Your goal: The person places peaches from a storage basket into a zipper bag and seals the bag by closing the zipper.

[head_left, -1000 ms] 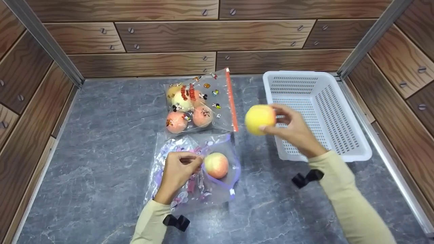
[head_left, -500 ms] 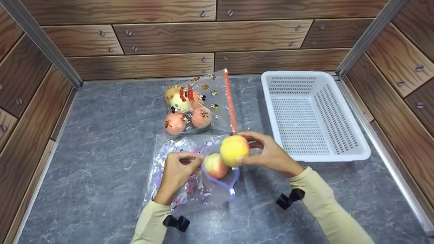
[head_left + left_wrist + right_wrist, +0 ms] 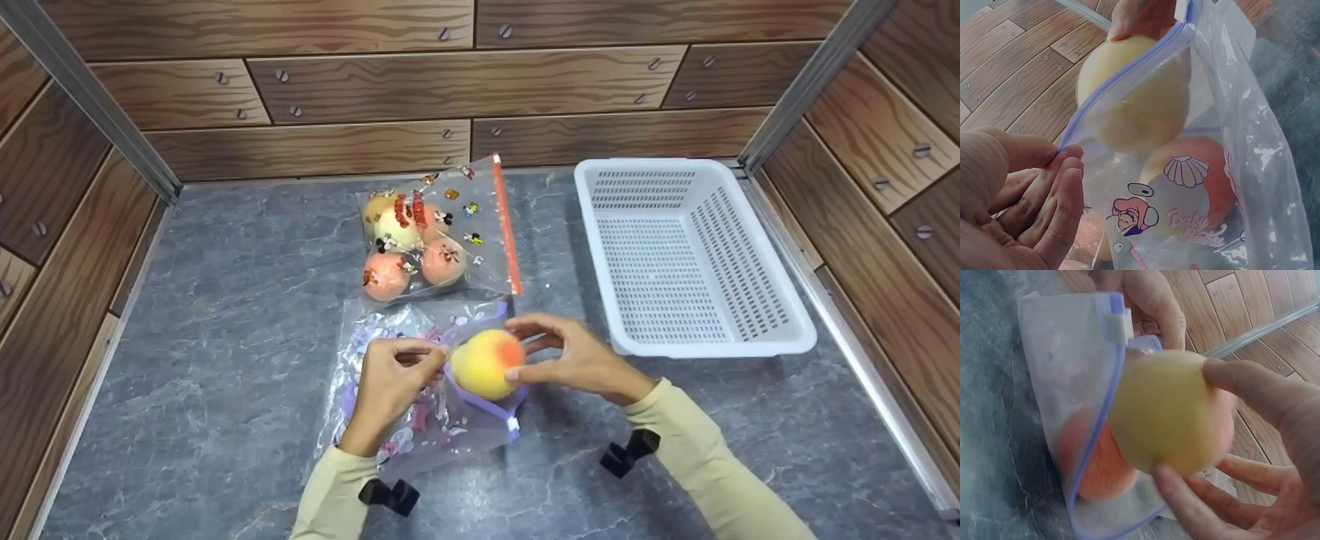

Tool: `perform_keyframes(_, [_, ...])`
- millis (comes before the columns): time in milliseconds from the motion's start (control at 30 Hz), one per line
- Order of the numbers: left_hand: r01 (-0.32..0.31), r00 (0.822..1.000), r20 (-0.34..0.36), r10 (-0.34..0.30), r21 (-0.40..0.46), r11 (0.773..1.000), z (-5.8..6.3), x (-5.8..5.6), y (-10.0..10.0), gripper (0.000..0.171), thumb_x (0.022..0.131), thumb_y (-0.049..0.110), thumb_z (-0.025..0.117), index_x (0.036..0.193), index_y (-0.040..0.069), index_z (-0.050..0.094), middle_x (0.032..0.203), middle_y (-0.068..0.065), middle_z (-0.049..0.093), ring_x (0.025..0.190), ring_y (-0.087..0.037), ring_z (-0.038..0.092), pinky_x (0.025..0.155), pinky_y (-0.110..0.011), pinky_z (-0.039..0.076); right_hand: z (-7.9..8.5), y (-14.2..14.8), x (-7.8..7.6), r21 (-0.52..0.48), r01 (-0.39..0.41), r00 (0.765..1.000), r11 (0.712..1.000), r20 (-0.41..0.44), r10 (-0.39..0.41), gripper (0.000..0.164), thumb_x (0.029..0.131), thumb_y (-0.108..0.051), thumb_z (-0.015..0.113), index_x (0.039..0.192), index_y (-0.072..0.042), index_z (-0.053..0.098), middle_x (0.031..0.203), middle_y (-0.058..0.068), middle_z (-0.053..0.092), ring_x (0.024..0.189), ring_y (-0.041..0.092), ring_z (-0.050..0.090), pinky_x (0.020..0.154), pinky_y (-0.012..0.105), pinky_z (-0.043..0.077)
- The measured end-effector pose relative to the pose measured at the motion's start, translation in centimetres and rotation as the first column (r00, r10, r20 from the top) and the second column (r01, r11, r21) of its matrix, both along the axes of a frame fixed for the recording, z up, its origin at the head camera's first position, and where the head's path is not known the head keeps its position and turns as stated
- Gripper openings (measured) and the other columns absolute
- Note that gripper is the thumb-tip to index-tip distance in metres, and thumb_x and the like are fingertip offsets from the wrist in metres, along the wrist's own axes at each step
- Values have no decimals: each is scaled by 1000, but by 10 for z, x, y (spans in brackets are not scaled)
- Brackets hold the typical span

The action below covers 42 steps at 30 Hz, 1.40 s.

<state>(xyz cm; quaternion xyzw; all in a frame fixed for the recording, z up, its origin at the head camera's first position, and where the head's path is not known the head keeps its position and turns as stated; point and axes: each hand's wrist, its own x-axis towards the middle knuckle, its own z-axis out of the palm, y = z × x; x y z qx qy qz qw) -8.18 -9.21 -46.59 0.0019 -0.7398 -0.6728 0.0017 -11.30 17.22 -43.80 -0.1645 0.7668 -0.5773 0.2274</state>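
My left hand (image 3: 397,382) pinches the purple-edged rim of a clear printed zip bag (image 3: 1264,197) between thumb and fingertips, and its mouth gapes. In my right hand (image 3: 574,360) is a yellow and red peach (image 3: 487,365), gripped between thumb and fingers at the bag's mouth. The left wrist view shows that peach partly behind the clear bag wall, below the purple zip strip. Deeper in the bag lies another peach (image 3: 1098,458), orange-red in the right wrist view. A white slider (image 3: 1121,328) sits on the zip strip.
Behind the purple-edged bag lies a clear zip bag with a red strip (image 3: 507,225), holding several peaches (image 3: 386,276). A white perforated basket (image 3: 694,349) stands at the right. Wood-patterned walls (image 3: 360,90) enclose the grey marbled surface (image 3: 225,337).
My right hand has carried the peach from beside the basket leftward and down to the mouth of the purple-edged bag. My left hand keeps its pinch on the rim, nearly still.
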Motion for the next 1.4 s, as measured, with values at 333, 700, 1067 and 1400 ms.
perform_keyframes(333, [-3,1000,27,2,32,999,-1,2,-1,9,86,5,78,85,-4,78,70,-18,72,56,-19,68,54,-38,62,-4,0,0,1,-4,1000,1000,19,4,61,84,-18,84,135,3,57,132,26,58,114,33,64,90,36,59])
perform_keyframes(700, [-4,1000,22,3,42,999,-1,2,-2,9,86,5,78,86,-4,78,72,-19,72,55,-18,68,52,-35,61,-23,2,3,136,267,946,954,-223,-234,16,95,-3,67,106,8,71,84,13,70,59,19,65,50,36,60])
perform_keyframes(1067, [-7,1000,28,5,64,998,0,2,-2,8,85,2,76,87,-5,78,72,-17,73,56,-17,68,55,-38,63,-60,4,5,324,340,907,883,-360,-218,4,88,-1,75,86,2,77,72,7,73,51,11,63,47,23,54])
perform_keyframes(1400, [-9,1000,29,7,50,999,0,3,-3,11,85,4,78,87,-7,78,71,-17,73,55,-16,67,55,-40,63,-67,4,4,314,288,932,905,-311,-188,6,90,-1,73,89,2,78,70,7,72,47,8,59,42,24,50])
